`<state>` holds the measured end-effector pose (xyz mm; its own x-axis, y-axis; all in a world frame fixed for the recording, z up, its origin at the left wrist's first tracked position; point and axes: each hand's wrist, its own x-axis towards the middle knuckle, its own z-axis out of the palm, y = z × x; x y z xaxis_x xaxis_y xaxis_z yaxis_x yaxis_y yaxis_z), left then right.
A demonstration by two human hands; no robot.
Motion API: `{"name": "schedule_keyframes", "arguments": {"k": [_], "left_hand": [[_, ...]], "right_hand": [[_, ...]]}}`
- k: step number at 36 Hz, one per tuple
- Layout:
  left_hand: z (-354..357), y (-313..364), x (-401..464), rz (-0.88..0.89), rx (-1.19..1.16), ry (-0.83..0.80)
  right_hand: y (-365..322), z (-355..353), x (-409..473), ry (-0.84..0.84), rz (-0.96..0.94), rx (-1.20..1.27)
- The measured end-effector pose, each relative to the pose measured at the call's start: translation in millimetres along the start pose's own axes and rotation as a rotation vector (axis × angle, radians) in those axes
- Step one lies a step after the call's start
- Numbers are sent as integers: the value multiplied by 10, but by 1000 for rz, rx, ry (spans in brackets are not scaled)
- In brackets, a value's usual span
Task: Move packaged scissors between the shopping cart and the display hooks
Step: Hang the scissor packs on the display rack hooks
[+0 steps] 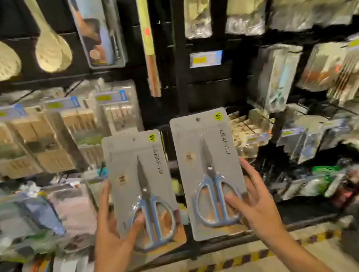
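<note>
Two scissor pkgs in hand, both held upright in front of the display rack. Left hand [108, 228] grips the left pkg [142, 189] by its lower edge, thumb over the blue handles. Right hand [253, 199] grips the right pkg [211, 173] likewise, held a bit higher. Pkgs side by side, not touching. Neither is on a hook; hang holes at top are free. Cart not in view. Judgement: mid-transfer, hanging not yet done for either, if rack is the destination. Direction unclear.

A shop aisle — above the left hand [108, 228], packaged goods [81, 121] hang under price tags [206, 59]; wooden spoons [49, 46] hang higher up.
</note>
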<state>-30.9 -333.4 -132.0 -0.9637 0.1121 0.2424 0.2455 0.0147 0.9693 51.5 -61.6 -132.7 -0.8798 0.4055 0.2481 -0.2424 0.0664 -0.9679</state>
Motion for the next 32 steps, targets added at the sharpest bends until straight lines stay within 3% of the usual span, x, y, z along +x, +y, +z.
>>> {"name": "schedule_keyframes", "arguments": {"k": [12, 20, 32], "left_hand": [[1179, 287, 406, 142, -38, -236], [2017, 443, 658, 214, -30, -228], [3196, 762, 1019, 247, 50, -116]], "right_hand": [[-222, -996, 127, 229, -84, -64], [-114, -1730, 647, 253, -148, -20], [25, -2741, 1721, 130, -158, 30]]}}
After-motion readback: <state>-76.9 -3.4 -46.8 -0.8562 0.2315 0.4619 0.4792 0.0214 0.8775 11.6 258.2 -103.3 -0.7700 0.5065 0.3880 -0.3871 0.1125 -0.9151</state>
